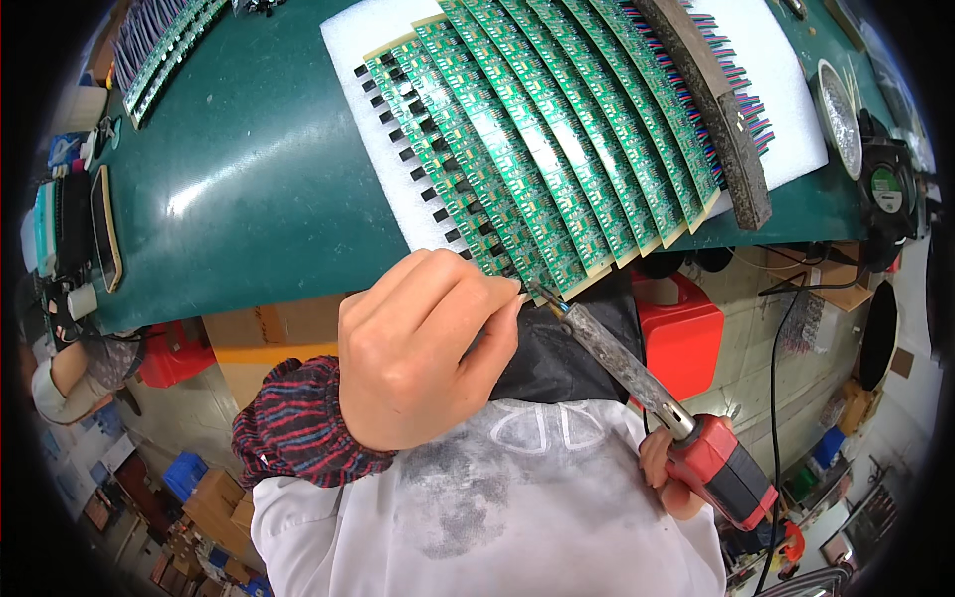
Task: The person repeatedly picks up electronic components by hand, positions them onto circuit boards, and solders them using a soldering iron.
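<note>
Rows of green circuit boards [557,149] overlap on a white foam sheet [393,189]. Small black parts [428,194] stick out along their left side. At the near corner of the boards my left hand [423,343] is pinched closed; whatever its fingertips hold is too small to make out. My right hand [668,468] grips a soldering iron [632,368] by its red and black handle. The iron's tip lies close to the left fingertips, at the boards' near edge.
A heavy grey bar [711,109] lies across the boards' right side, over coloured wires [751,119]. Farther right are a round metal dish [839,119] and a black reel [885,189]. A red stool [679,333] stands beneath the green table [249,219]. Another person's arm [70,368] shows at left.
</note>
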The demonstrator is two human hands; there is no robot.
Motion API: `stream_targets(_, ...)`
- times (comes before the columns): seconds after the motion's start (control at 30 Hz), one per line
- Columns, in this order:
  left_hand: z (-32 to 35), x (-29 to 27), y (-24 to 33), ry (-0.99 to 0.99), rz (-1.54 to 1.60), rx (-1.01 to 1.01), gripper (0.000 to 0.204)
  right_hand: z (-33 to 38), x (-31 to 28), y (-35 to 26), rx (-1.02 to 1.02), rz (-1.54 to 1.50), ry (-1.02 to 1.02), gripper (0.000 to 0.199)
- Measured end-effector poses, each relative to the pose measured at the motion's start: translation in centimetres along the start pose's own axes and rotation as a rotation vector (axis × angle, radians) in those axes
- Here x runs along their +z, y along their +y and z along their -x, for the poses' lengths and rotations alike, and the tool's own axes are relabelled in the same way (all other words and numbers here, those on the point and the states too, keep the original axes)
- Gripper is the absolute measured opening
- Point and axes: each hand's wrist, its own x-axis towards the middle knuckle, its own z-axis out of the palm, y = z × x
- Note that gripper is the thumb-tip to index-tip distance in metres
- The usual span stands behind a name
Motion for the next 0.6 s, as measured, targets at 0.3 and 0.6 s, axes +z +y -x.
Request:
stream_targets(0.3, -0.1, -0.2, 0.1, -0.020, -0.013, -0.003, 0.016, 0.2, -1.3, 0.6, -0.137, -0.144, -0.162, 0.053)
stream_targets(0.6, 0.1, -0.4, 0.0, -0.046, -0.018, -0.009, 0.016, -1.9, 1.0, -1.5, -0.191, -0.125, 0.471, 0.061)
